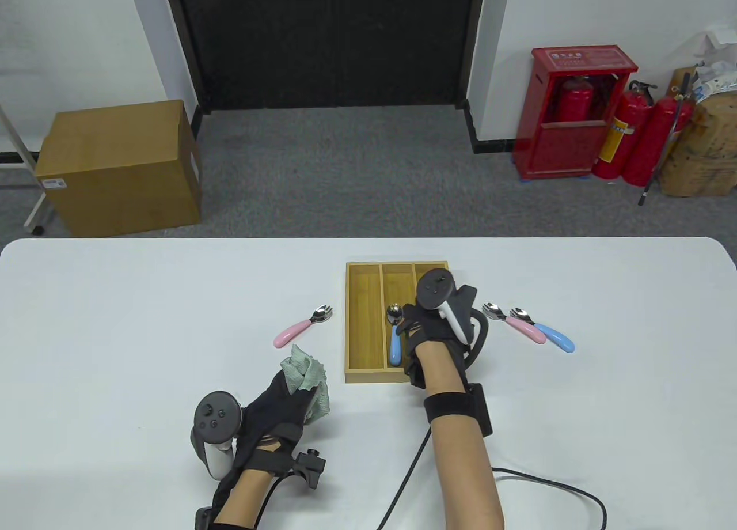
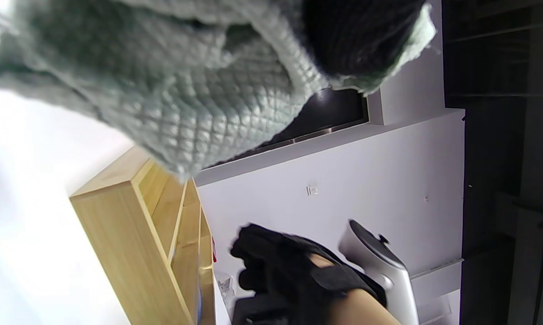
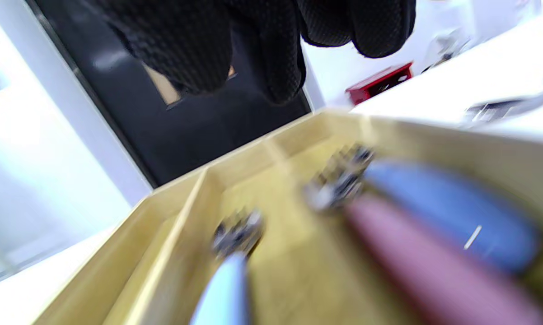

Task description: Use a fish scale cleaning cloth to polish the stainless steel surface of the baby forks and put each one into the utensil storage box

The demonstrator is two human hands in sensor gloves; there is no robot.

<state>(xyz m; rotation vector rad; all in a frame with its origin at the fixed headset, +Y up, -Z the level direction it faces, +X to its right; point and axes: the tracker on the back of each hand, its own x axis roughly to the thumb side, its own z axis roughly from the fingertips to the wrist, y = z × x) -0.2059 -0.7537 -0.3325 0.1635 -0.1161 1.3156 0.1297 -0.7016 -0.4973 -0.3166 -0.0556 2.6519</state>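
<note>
I count six baby forks with steel heads. Three lie on the white table (image 1: 115,322): one pink-handled fork (image 1: 302,325) left of the three-compartment bamboo storage box (image 1: 363,322), and a pink fork (image 1: 515,321) beside a blue fork (image 1: 544,331) to its right. Three lie inside the box: a light-blue fork (image 3: 228,275), a pink one (image 3: 416,257) and a darker blue one (image 3: 452,212). My right hand (image 1: 440,322) hovers over the box, fingers loosely curled, empty. My left hand (image 1: 270,409) grips one crumpled grey-green fish-scale cloth (image 1: 305,374). I can read no writing.
</note>
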